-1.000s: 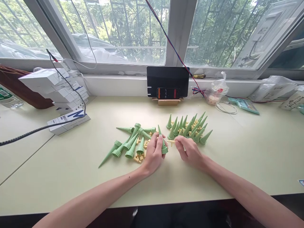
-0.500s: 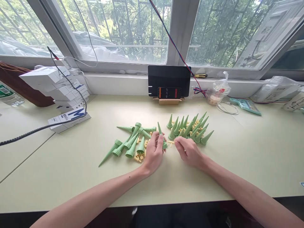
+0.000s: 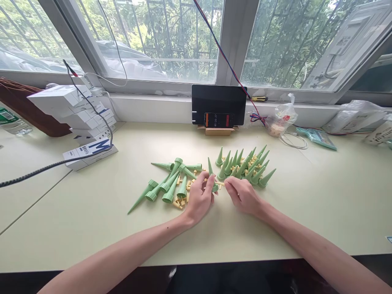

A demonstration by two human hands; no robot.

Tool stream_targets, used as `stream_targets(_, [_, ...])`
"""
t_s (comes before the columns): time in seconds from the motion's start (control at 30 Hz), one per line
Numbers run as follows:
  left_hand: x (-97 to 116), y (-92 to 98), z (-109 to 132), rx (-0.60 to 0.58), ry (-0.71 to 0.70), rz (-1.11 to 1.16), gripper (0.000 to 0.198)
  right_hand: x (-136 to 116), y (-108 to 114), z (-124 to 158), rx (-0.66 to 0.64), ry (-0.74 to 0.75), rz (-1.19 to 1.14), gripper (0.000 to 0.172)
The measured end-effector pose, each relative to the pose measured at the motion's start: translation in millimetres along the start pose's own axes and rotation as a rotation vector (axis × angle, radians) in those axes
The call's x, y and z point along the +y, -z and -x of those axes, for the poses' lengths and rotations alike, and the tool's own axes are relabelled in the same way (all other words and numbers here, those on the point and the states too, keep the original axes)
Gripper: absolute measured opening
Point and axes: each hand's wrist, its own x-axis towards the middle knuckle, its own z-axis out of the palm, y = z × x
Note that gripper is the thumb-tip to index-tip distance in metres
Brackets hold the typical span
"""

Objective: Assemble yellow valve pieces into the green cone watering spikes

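Observation:
My left hand (image 3: 200, 198) is closed round a green plastic cone spike (image 3: 212, 175), holding it point up above the table. My right hand (image 3: 245, 195) pinches a small yellow stick-like part (image 3: 221, 183) whose tip reaches the cone's wide lower end. Left of my hands lies a loose pile of green spikes (image 3: 167, 183) on their sides, with small yellow parts (image 3: 180, 202) scattered among them. Behind my right hand stands a cluster of upright green cones (image 3: 245, 165) with yellow pieces between them.
A pale green table (image 3: 92, 220) runs under a window. A dark tablet (image 3: 219, 104) and a phone (image 3: 217, 120) lean at the back centre. White boxes (image 3: 73, 112) and a black cable (image 3: 45, 167) sit at left; plastic bags (image 3: 280, 118) and a teal tool (image 3: 315, 135) at right.
The cone in my left hand has tilted and shifted slightly right towards the yellow part, closing the small gap between them. Both hands stay almost in place.

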Motion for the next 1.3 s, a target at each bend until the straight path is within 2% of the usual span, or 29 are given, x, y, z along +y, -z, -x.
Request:
stream_targets(0.43, [-2.2, 0.4, -0.6, -0.044, -0.095, -0.044, 0.031, 5.6, 0.6, 0.4, 0.034, -0.027, -0.005, 0.022])
stream_targets(0.7, [5.6, -1.0, 2.5, -0.053, -0.122, -0.162, 0.028, 8.2, 1.1, 0.0, 0.076, -0.047, 0.019, 0.020])
stream_targets(0.97, [3.7, -1.3, 2.9, -0.114, -0.210, -0.196, 0.036, 7.5, 1.4, -1.3, 0.131, -0.082, 0.057, 0.020])
stream_targets(1.3, [2.3, -0.8, 1.6, -0.072, -0.163, -0.196, 0.026, 7.4, 4.2, -1.9, 0.113, -0.060, 0.035, 0.022])
